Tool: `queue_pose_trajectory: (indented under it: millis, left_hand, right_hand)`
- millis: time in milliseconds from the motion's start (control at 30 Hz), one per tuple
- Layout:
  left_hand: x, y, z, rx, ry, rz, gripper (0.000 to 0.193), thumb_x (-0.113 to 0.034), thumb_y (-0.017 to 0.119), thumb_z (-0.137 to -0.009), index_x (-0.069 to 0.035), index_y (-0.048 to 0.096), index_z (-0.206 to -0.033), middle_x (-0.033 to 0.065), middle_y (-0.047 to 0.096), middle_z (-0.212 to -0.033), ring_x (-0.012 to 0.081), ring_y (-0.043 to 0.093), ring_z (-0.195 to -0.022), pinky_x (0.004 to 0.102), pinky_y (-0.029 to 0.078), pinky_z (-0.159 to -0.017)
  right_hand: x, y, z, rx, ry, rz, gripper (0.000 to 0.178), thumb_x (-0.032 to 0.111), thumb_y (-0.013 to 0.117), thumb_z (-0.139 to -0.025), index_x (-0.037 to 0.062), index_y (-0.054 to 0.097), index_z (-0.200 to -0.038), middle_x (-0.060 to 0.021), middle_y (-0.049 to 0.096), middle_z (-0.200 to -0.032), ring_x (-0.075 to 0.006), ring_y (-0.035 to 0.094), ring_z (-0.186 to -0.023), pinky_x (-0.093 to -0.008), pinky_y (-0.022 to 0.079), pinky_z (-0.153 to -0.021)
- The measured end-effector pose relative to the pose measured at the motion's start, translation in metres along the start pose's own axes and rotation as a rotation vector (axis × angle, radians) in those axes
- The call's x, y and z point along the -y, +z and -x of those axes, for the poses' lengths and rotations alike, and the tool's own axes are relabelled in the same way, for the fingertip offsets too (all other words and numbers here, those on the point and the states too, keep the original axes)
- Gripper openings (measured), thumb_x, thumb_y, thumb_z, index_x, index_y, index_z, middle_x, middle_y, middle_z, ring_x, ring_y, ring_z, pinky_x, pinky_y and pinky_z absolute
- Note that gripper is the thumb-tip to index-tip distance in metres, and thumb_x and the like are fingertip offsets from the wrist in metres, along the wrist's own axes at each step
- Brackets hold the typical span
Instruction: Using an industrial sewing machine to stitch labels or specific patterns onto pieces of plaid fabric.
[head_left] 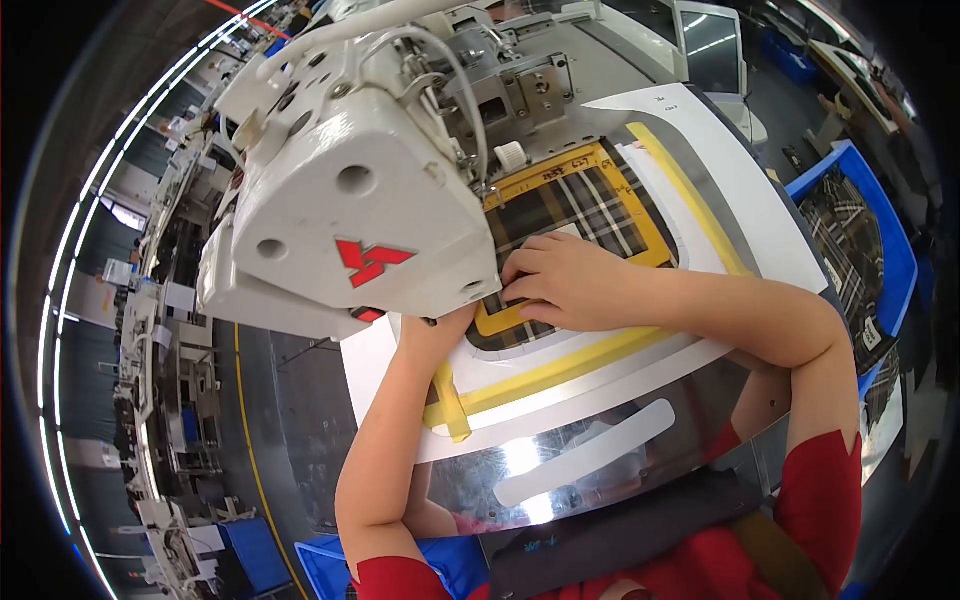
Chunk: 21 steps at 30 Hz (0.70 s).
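Note:
A piece of dark plaid fabric (563,203) lies inside a yellow rectangular frame (640,222) on the sewing machine's work surface. My right hand (575,285) rests over the frame's near left part, its fingers bent and closed down on the plaid fabric. Beside the frame's near left corner is my left hand (447,332); its fingers are hidden behind the white sewing machine head (360,190). A small pale patch (570,231) shows on the fabric just beyond my right hand.
The machine head overhangs the left of the frame. White sheeting (715,130) with yellow tape strips (560,375) surrounds the frame. A shiny metal plate (590,450) lies nearer me. At right, a blue bin (895,235) holds more plaid fabric. A screen (710,50) stands at the back.

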<state>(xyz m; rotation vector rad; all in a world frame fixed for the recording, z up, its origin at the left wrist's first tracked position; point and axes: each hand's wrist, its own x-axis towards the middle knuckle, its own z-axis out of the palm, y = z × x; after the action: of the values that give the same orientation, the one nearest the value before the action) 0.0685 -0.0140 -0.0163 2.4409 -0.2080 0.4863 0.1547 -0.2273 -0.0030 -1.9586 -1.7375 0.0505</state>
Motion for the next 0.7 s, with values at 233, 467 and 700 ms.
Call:
queue_pose_trajectory:
  millis: [233,467,700]
  left_hand:
    - [0.007,0.004,0.001,-0.1,0.148,-0.065,0.023,-0.002,0.063,-0.073,-0.004,0.066,-0.096,0.0119,0.068,-0.095,0.0299,0.064,-0.087,0.0362,0.05,-0.075]
    - [0.003,-0.002,0.007,-0.051,0.002,0.111,0.024,-0.009,0.064,-0.077,-0.005,0.065,-0.101,0.012,0.067,-0.098,0.0304,0.063,-0.09,0.036,0.05,-0.077]
    - [0.004,-0.007,0.01,0.063,-0.155,0.1,0.031,-0.014,0.064,-0.081,-0.006,0.063,-0.111,0.0137,0.065,-0.108,0.0304,0.062,-0.1,0.0362,0.049,-0.084]
  right_hand:
    - [0.014,0.006,-0.002,-0.031,-0.045,0.033,0.029,0.026,0.065,-0.085,0.0129,0.067,-0.111,-0.0112,0.056,-0.112,-0.0313,0.05,-0.11,-0.0425,0.039,-0.099]
    - [0.021,0.008,0.0,-0.045,0.013,0.036,0.032,0.026,0.065,-0.084,0.013,0.063,-0.113,-0.0127,0.055,-0.109,-0.0327,0.05,-0.11,-0.0437,0.039,-0.099]
    - [0.019,0.006,-0.002,-0.065,-0.053,0.091,0.031,0.025,0.066,-0.084,0.0127,0.063,-0.112,-0.0118,0.056,-0.106,-0.0321,0.052,-0.106,-0.0434,0.037,-0.101]
